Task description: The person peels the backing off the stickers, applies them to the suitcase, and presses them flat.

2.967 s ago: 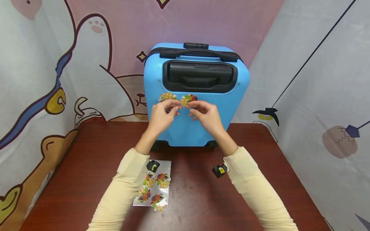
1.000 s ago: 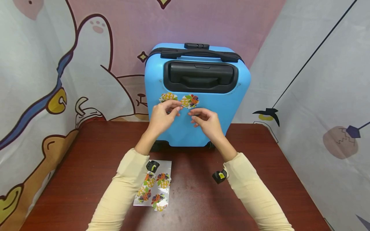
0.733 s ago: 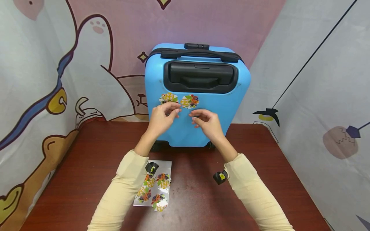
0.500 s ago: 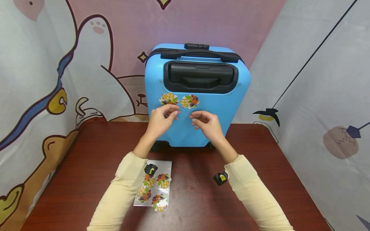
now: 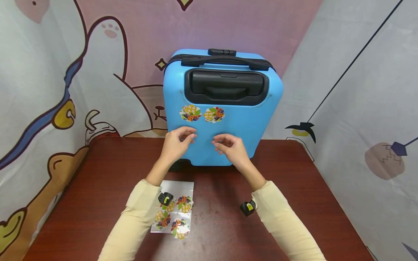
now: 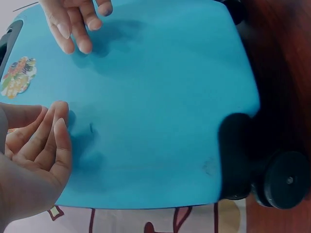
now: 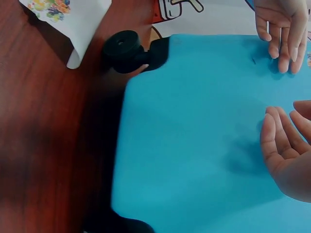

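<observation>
A blue suitcase (image 5: 209,145) stands upright at the back of the table. Two fruit-patterned stickers, a left sticker (image 5: 190,113) and a right sticker (image 5: 214,114), lie flat on its face below the black handle recess. My left hand (image 5: 176,144) hovers in front of the suitcase under the left sticker, fingers loosely bent and holding nothing. To its right, my right hand (image 5: 231,148) is held in the same relaxed way below the right sticker. Both wrist views show a gap between each hand's fingertips and the blue shell, with shadows on it.
On the brown table (image 5: 222,217) lies a sticker sheet (image 5: 181,188) bearing several fruit stickers, partly covered by the left sleeve; its corner curls up in the right wrist view. A black suitcase wheel (image 6: 286,179) sits at the lower edge. A cartoon-printed cloth (image 5: 137,43) hangs behind.
Both hands have let go of the right sticker, which now stays on the suitcase. They have drawn down and back, the left hand also leftward, uncovering both stickers.
</observation>
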### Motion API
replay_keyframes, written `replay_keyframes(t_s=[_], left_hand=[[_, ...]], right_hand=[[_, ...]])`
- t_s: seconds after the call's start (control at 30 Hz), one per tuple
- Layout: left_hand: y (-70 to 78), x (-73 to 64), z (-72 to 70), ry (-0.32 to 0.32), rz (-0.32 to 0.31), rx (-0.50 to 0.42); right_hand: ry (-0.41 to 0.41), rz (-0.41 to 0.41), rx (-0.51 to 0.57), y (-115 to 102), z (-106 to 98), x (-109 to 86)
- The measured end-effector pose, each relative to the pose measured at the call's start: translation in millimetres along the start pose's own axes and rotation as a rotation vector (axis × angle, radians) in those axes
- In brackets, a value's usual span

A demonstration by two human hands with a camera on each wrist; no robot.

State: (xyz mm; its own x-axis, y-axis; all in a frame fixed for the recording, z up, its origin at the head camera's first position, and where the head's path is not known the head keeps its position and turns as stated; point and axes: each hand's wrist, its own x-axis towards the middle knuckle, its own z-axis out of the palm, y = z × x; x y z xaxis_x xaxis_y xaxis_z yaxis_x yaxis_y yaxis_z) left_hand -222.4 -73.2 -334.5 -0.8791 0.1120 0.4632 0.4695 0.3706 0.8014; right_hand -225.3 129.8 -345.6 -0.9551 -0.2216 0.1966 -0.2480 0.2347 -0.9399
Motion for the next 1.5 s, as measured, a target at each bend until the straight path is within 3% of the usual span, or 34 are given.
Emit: replay_keyframes(t_s=[0.37,0.5,0.6,0.93,1.07,1.3,1.5], left_hand=[[-22.9,-13.5,-5.2,-0.004,-0.069,0.017],[-29.5,-18.9,-8.2,-0.014,-0.094,0.025],[-36.0,-24.6,-11.3,-0.035,-0.112,0.031],[-59.4,-46.6,-20.7,-0.145,-0.184,0.070],[-70.7,-56.1,-25.2,-0.170,-0.225,0.092],[-88.4,-73.7,-33.9,-0.204,-0.265,0.113],[-105.1,-90.9,-40.0,-0.233,-0.315,0.122]], right_hand=[[-0.060,0.085,-0.010,28,17,-14.3],[-0.097,0.108,-0.005,21,25,-25.7],[-0.121,0.116,-0.007,16,31,-33.6],[-0.153,0.161,-0.017,39,46,-47.4],[-0.175,0.177,0.002,52,51,-51.9],[-0.215,0.199,-0.018,95,60,-55.0],[-0.264,0.229,-0.043,109,67,-60.3]])
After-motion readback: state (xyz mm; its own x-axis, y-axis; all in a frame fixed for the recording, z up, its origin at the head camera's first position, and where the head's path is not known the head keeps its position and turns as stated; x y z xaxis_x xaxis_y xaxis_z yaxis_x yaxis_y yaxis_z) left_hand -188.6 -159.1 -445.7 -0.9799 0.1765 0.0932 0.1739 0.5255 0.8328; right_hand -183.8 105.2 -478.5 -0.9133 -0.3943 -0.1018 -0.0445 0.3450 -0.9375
